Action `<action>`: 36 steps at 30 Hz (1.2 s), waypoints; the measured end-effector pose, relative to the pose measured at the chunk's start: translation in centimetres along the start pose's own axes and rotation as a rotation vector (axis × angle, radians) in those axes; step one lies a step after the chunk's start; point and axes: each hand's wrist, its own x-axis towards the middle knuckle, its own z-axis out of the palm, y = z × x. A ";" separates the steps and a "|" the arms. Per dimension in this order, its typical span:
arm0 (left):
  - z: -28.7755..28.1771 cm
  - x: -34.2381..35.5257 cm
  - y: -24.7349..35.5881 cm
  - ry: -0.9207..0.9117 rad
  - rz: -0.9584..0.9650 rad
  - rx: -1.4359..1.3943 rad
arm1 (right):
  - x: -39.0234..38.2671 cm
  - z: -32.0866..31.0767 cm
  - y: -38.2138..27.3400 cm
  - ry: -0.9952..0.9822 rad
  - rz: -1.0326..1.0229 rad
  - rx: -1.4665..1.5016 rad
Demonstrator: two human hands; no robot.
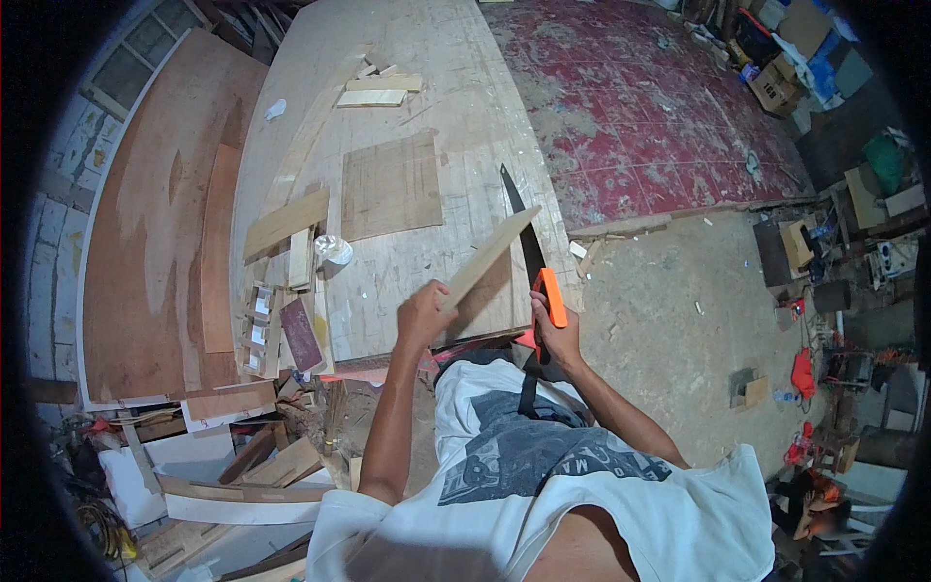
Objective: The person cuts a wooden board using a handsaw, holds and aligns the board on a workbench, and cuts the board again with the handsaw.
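Note:
My left hand [424, 315] is closed around the near end of a flat strip of pale wood [493, 252], which slants up and to the right over the worktable. In my right hand [560, 335], at the table's right edge, is a handsaw [556, 299] with an orange-and-black handle. Its dark blade points away from me, and the far tip of the strip overlaps it in this view. Whether wood and blade touch, I cannot tell. Beneath them is the pale plywood tabletop [465, 107]. A thin brown square sheet [393, 184] lies left of the strip.
Wood offcuts [378, 95] lie farther back on the table, and a board [286, 223] rests toward its left. Near that is a crumpled clear-and-white item [333, 250]. A large brown panel [145, 223] stands at the left. Scrap wood [281, 466] is heaped at the lower left.

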 end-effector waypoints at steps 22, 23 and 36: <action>23.2 4.9 9.4 0.091 0.067 -0.015 | -2.1 -16.5 -3.0 0.004 0.005 -0.210; 24.1 5.3 10.8 0.072 0.050 -0.003 | -2.0 -17.6 -3.1 0.000 0.057 -0.226; 30.0 6.7 13.0 -0.061 -0.036 0.070 | -3.1 -20.8 0.3 0.114 0.207 -0.268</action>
